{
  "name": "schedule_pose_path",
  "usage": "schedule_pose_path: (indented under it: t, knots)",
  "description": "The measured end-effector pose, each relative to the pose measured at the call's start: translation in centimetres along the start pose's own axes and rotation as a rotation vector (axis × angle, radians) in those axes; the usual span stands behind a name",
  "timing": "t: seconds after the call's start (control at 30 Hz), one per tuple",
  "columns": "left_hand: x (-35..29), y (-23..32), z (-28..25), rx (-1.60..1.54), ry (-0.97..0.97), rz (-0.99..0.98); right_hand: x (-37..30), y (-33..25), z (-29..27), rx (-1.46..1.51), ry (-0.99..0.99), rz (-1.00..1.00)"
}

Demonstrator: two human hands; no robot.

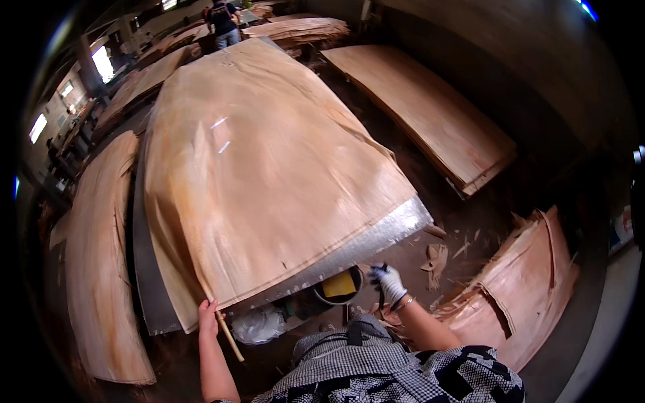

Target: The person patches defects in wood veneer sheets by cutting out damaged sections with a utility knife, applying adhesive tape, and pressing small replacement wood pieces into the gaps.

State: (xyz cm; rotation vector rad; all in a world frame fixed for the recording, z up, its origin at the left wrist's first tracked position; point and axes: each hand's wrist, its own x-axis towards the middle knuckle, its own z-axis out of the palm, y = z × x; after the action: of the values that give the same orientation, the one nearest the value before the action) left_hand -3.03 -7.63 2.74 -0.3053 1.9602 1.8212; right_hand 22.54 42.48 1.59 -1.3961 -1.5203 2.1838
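Note:
A large sheet of wood veneer point(269, 168), tan and wrinkled, lies over a stack whose silvery metal-like sheet point(396, 225) sticks out at the near right edge. My bare left hand point(209, 318) is closed around a thin wooden stick point(230, 336) at the sheet's near left corner. The stick slants from on top of the veneer down past its edge. In a white glove with dark finger parts, my right hand point(390, 285) hangs off the near right side, apart from the sheet. Its fingers are too dark to make out, so whether they hold anything is unclear.
Beside my right hand a bucket point(318, 294) holds a yellow thing point(338, 285). Clear plastic point(258, 326) lies near it. Veneer stacks stand at left point(101, 262), far right point(430, 107) and near right point(521, 289). Scraps point(435, 263) litter the floor. A person point(223, 23) stands beyond the far end.

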Motion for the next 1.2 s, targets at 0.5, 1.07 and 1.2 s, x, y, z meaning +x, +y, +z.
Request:
schedule_pose_path:
  t: [0.5, 1.07, 1.2]
  knots:
    - [0.2, -0.8, 1.9, 0.270, 0.422, -0.235, 28.2, -17.7, -20.9, -0.031, 0.007, 0.325]
    - [0.9, -1.1, 5.0, 0.254, 0.494, -0.133, 28.6, -22.7, -17.2, 0.220, 0.219, -0.137]
    - [0.5, -2.9, 4.1, 0.215, 0.475, -0.051, 26.0, -24.2, -15.2, 0.171, 0.336, -0.383]
